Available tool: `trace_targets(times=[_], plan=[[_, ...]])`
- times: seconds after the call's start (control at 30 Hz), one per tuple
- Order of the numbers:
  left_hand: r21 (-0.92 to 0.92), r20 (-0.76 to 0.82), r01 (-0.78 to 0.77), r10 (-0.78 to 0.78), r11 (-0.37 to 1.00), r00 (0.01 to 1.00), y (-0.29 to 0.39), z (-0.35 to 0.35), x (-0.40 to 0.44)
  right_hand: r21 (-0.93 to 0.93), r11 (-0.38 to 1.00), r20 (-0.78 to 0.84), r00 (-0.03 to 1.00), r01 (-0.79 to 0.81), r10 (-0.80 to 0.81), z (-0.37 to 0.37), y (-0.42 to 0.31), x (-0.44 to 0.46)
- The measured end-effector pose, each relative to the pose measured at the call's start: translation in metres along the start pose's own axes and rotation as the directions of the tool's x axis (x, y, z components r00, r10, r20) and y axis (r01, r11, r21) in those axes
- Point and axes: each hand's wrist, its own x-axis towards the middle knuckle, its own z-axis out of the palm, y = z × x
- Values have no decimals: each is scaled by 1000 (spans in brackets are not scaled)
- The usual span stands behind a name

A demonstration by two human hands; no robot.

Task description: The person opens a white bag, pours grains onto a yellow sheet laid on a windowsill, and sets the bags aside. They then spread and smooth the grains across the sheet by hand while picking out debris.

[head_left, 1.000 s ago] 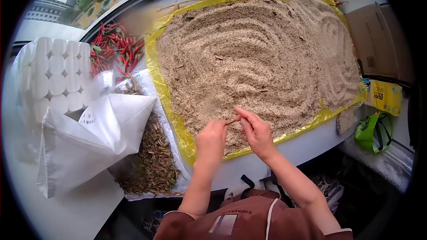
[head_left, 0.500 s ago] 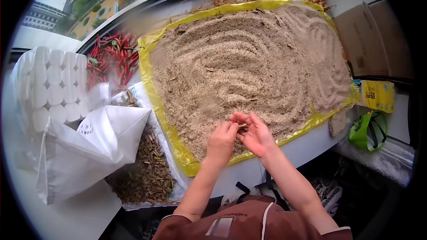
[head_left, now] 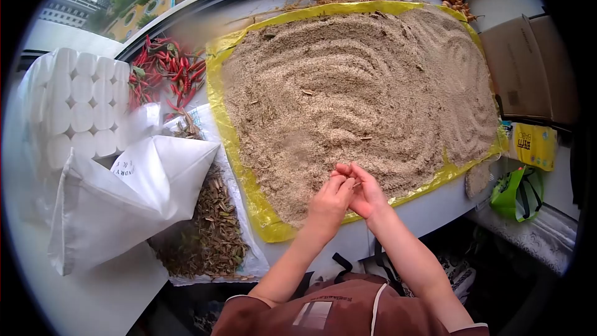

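My right hand (head_left: 368, 196) is cupped, palm turned up and inward, over the near edge of a spread of pale brown seeds or grains (head_left: 348, 106). Small dry brown pieces (head_left: 357, 185) show between the fingers, mostly hidden. My left hand (head_left: 329, 202) overlaps the right palm with its fingertips pinched together; what they grip is too small to make out. The grains lie in ridged furrows on a yellow plastic sheet (head_left: 226, 124), with several darker bits of stalk or pod on the surface.
At the left are dried pods (head_left: 211, 233) on white sheeting, a white cloth bag (head_left: 155, 168), wrapped paper rolls (head_left: 81, 102) and red chillies (head_left: 168, 68). Cardboard boxes (head_left: 519, 62), a yellow packet (head_left: 532, 145) and a green bag (head_left: 513, 194) stand right. Windows line the back.
My left hand has moved in over the right palm, so the two now overlap. The right fingers have curled in more, covering most of the brown pieces. The view has shifted slightly.
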Motion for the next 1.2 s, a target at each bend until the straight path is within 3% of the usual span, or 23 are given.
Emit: trace_targets(times=[0.1, 0.2, 0.3, 0.4, 0.5, 0.53, 0.6, 0.63, 0.67, 0.77, 0.9, 1.0, 1.1, 1.2], plan=[[-71, -141, -40, 29, 997, 990, 1, -1, -3, 17, 1000, -139, 990, 26, -23, 3, 0, -1], [-292, -243, 49, -123, 955, 962, -13, -4, -13, 21, 996, -66, 994, 88, -86, 3, -2, 0], [-623, -105, 252, -399, 740, 911, -15, 1, -19, 74, 996, 29, 998, 52, -54, 9, -1, -4], [-255, -130, 66, -102, 965, 986, 1, -13, -7, 151, 989, 13, 1000, -9, 7, 20, 6, -4], [-254, -415, -108, -7, 961, 910, 5, -17, -3, 114, 993, -6, 1000, -25, 26, 21, 3, -7], [-556, -363, -5, -237, 831, 901, 3, -14, -4, 117, 993, -9, 1000, 22, -22, 25, 2, -9], [-943, -53, 152, -586, 296, 809, -10, -3, -9, -206, 952, 38, 974, 228, -225, 32, 4, -17], [-983, 161, 177, -662, -44, 732, -16, 1, -11, -360, 877, 89, 947, 319, -308, 38, 5, -20], [-927, 346, 181, -564, -329, 750, -14, 11, -7, -524, 763, 69, 912, 378, -404, 44, 11, -24], [-831, 414, 63, -538, -553, 734, -2, 31, 3, -492, 735, 120, 873, 466, -473, 47, 15, -21], [-900, 327, 43, -608, -434, 723, 0, 30, 9, -206, 860, 117, 884, 468, -453, 47, 5, -21], [-883, 362, 52, -605, -467, 709, -4, 21, 11, -252, 841, 148, 878, 479, -455, 48, -2, -22], [-903, 352, 125, -541, -410, 764, -9, 22, 11, -579, 645, 178, 849, 499, -498, 55, -7, -32], [-943, 318, 311, -596, -118, 737, -17, 23, 17, -825, 186, 321, 713, 533, -623, 56, -16, -37]])
